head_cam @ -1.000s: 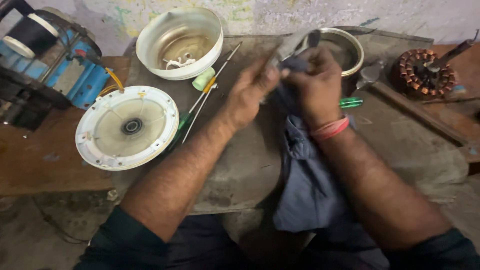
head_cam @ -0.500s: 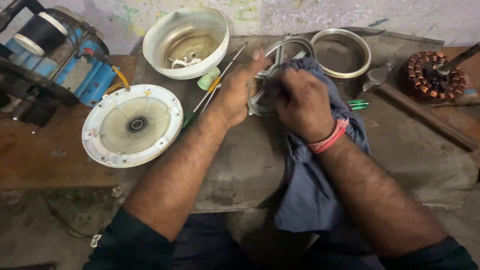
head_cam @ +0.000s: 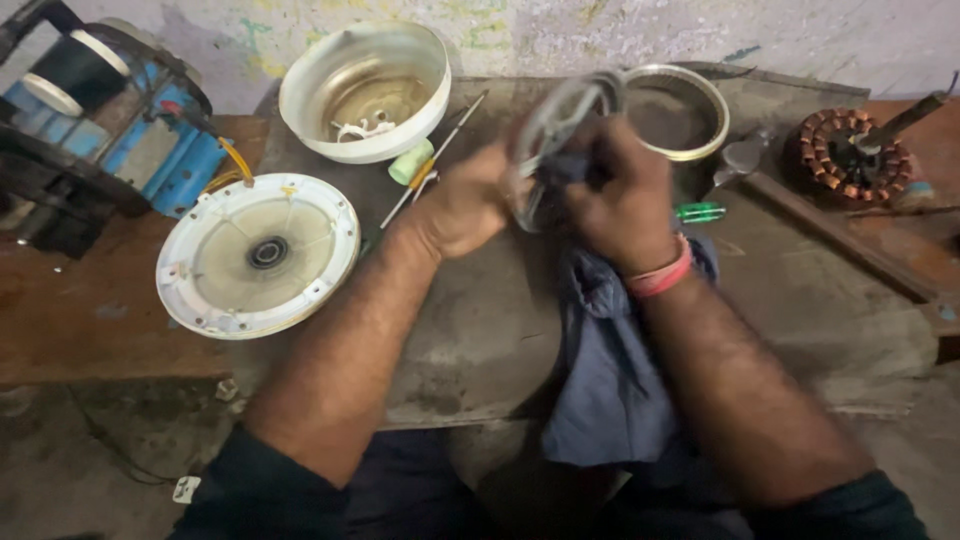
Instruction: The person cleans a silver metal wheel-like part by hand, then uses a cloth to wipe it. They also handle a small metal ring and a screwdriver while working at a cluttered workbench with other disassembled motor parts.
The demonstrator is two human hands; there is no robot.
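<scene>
Both hands working metal ring (head_cam: 560, 130) above bench (head_cam: 480, 330): left hand (head_cam: 465, 205) pinching rim edge, right hand (head_cam: 620, 195) pressing blue cloth (head_cam: 610, 370) against opposite side. Looking thin, stiff, light, likely greasy; gripping rim safest. Cloth hanging limp below grip.

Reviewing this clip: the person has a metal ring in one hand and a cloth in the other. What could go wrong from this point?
1. The metal ring is gripped only at its lower edge by the left hand, so rubbing might twist it free.
2. The blue cloth in the right hand hangs over the bench edge; it might snag.
3. The screwdriver and green-handled tool lie close by, and a forearm could knock them.
</scene>
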